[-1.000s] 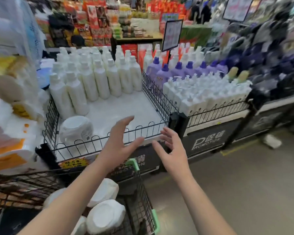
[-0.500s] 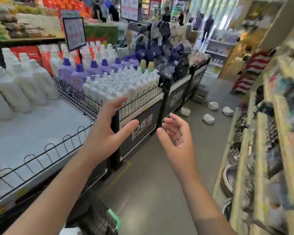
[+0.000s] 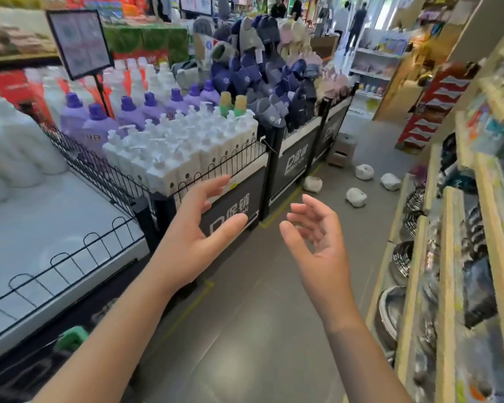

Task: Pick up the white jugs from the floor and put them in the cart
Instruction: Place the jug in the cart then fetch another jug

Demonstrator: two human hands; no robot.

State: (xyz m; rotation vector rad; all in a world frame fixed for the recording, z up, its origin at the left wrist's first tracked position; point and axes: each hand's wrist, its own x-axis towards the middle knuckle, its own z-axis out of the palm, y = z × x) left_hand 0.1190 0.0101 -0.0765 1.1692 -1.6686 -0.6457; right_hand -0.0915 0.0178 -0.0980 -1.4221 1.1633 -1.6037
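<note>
Left hand (image 3: 198,242): fingers spread wide, palm facing right, empty. Right hand (image 3: 317,245): fingers loosely curled and apart, palm facing left, empty. Hands near each other, apart, raised over grey floor (image 3: 245,330). 4 white jugs (image 3: 355,196) lie on floor well ahead, in aisle between display stand (image 3: 233,199) and right-side shelving (image 3: 448,257). Cart (image 3: 70,338): only green corner visible, lower left. White pump bottles (image 3: 186,152) stand behind stand's wire fence.
</note>
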